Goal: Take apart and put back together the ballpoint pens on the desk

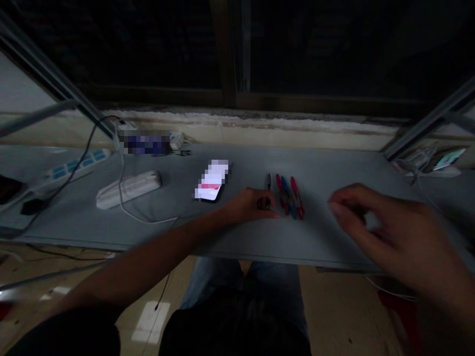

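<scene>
My left hand (256,205) rests on the desk with thumb and fingers curled around a black pen (269,181). The pen's upper end points toward the window. Just right of it lie a red pen (279,188), a blue pen (288,197) and another red pen (296,197), side by side and slightly slanted. My right hand (389,237) is raised over the right part of the desk, apart from the pens and a little blurred. Its thumb and index fingertips meet in a loop, and no object shows in them.
The grey desk (230,237) holds a lit phone (213,180), a white pouch-like case (129,189) crossed by a cable, and a power strip (79,165). A blue pixelated item (148,143) sits at the back. Another phone (450,159) lies far right among cables.
</scene>
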Demonstrator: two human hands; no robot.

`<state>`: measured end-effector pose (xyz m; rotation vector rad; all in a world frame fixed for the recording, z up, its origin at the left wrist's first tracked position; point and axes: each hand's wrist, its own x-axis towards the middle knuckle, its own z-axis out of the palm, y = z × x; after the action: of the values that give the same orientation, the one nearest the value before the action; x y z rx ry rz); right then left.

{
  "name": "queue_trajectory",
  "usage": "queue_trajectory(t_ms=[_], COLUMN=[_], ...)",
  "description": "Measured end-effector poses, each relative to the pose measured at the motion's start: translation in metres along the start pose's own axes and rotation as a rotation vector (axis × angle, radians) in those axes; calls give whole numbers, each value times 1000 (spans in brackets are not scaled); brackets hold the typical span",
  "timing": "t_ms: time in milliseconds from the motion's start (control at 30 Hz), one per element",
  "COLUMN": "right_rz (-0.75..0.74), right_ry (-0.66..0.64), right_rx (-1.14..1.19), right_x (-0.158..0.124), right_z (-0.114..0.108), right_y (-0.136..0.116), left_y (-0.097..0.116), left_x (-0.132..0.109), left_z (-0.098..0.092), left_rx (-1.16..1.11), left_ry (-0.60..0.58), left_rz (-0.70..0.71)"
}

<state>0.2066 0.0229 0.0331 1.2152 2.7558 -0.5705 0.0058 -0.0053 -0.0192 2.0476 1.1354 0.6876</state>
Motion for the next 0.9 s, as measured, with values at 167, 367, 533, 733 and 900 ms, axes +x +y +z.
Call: queue_trajectory(t_ms=[167,367,533,733,900], right_rz=[85,154,146,96,42], right_ry=[56,-29,2,157,207], right_rx=[-80,-148,-61,174,237], right_x=[6,20,36,37,43], right_z=[-15,-16,-10,10,16], right_y=[22,28,28,40,42], left_y=[-3,-4,-8,-14,-12], left_x=[5,3,-7,-10,-10], left_z=[1,-2,-6,-8,-10], left_rx=[39,97,120,63,59], left_ry=[-50,-83,-72,-67,-81], left_rz=[12,43,93,133,121])
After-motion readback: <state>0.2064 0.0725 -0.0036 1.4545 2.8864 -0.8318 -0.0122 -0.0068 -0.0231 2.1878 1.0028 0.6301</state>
